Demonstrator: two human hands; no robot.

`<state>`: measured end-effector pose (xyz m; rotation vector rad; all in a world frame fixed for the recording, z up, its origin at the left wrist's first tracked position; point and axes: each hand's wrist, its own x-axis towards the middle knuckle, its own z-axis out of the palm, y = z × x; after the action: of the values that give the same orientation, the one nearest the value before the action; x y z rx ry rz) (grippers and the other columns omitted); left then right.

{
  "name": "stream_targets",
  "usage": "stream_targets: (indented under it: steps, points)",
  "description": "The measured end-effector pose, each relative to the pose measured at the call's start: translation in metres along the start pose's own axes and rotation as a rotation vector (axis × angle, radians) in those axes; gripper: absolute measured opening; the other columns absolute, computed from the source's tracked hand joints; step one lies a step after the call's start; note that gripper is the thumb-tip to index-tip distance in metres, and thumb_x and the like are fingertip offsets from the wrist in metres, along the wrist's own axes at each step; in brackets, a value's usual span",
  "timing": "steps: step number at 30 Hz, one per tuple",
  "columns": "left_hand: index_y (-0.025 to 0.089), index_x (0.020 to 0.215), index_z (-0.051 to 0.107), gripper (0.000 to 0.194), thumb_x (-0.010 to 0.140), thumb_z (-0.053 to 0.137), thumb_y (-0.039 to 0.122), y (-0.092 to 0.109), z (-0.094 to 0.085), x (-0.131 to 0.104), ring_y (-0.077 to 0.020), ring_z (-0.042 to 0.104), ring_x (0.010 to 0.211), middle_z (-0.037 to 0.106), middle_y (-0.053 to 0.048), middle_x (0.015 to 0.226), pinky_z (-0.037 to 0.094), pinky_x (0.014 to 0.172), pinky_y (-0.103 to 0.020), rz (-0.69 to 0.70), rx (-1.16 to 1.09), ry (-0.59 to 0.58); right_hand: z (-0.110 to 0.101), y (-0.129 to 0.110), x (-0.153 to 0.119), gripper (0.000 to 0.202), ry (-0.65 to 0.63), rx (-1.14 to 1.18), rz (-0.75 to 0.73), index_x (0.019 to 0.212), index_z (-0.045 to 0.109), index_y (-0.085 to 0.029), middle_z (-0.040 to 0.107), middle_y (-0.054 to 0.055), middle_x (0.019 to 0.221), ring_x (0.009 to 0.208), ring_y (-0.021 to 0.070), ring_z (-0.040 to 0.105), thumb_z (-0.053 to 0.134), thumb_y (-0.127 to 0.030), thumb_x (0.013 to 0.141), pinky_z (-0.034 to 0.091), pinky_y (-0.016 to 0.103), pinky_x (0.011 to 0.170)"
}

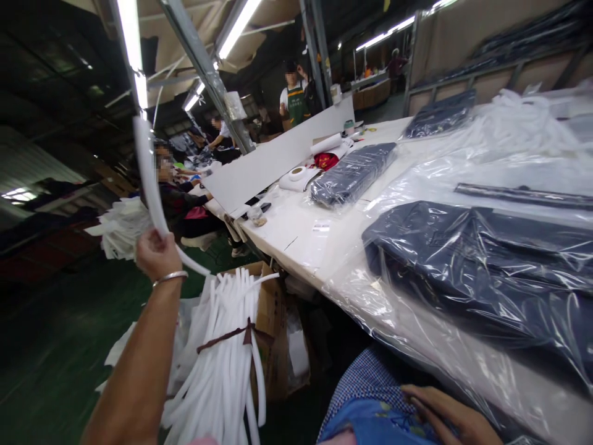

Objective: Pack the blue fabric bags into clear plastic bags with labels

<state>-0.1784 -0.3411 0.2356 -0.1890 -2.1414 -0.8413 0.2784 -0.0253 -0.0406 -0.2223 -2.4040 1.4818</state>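
Observation:
My left hand (157, 250), with a bangle on the wrist, is closed around a long white foam rod (149, 176). The rod bends, rising above the fist and trailing down to the right. Below it, a bundle of similar white rods (227, 371) is tied with a dark brown strip (227, 337) beside a cardboard box (273, 309). Low in the view, my right hand (451, 411) rests by the blue apron on my lap, fingers stretched out and holding nothing visible. Closest to it on the table is a dark folded garment (482, 266) in clear plastic.
The long white table (296, 247) carries more bagged dark garments (354, 176), a roll of labels (297, 174) and crumpled white plastic (523, 130). A low white board (282, 161) stands along its far side. Several people are further back; a metal post (208, 74) slants overhead.

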Motion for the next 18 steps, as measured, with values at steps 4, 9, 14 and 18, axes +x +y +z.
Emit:
stream_targets:
  steps: [4, 9, 14, 18]
  points:
    - [0.029, 0.134, 0.037, 0.055, 0.086, 0.062, 0.043, 0.105, -0.014, -0.045, -0.0211, 0.065, 0.109, 0.064, -0.002, 0.125, 0.057, 0.094, -0.049, 0.068, -0.501, -0.142, -0.006, -0.053, 0.024, 0.027, 0.152, 0.040, 0.008, 0.117, 0.069, -0.030, 0.072, 0.005, 0.112, 0.091, 0.0180, 0.072, 0.054, -0.034, 0.095, 0.059, 0.028, 0.085]
    - [0.035, 0.115, 0.060, 0.043, 0.075, 0.076, 0.033, 0.219, -0.022, -0.189, -0.0159, 0.067, 0.098, 0.068, 0.003, 0.103, 0.059, 0.087, -0.029, 0.019, -0.903, -0.731, -0.034, -0.131, 0.065, 0.070, 0.456, -0.020, -0.246, 0.151, 0.029, -0.029, 0.044, 0.010, 0.149, 0.136, 0.0245, 0.043, 0.060, -0.045, 0.091, 0.038, 0.047, 0.113]
    - [0.024, 0.107, 0.064, 0.025, 0.086, 0.064, 0.039, 0.283, -0.004, -0.297, -0.0159, 0.069, 0.083, 0.071, -0.001, 0.094, 0.060, 0.069, -0.026, 0.150, -1.133, -1.438, -0.077, -0.151, 0.049, 0.079, 0.623, -0.229, -0.270, 0.153, 0.021, -0.031, 0.034, 0.008, 0.155, 0.139, 0.0260, 0.039, 0.063, -0.047, 0.088, 0.043, 0.045, 0.110]
    - [0.024, 0.108, 0.065, 0.026, 0.093, 0.051, 0.041, 0.305, 0.026, -0.330, -0.0169, 0.065, 0.093, 0.067, -0.005, 0.105, 0.057, 0.069, -0.026, 0.460, -1.202, -1.354, -0.106, -0.146, -0.030, 0.055, 0.948, -0.364, 0.065, 0.147, 0.037, -0.033, 0.067, 0.004, 0.122, 0.093, 0.0189, 0.068, 0.055, -0.036, 0.095, 0.059, 0.033, 0.082]
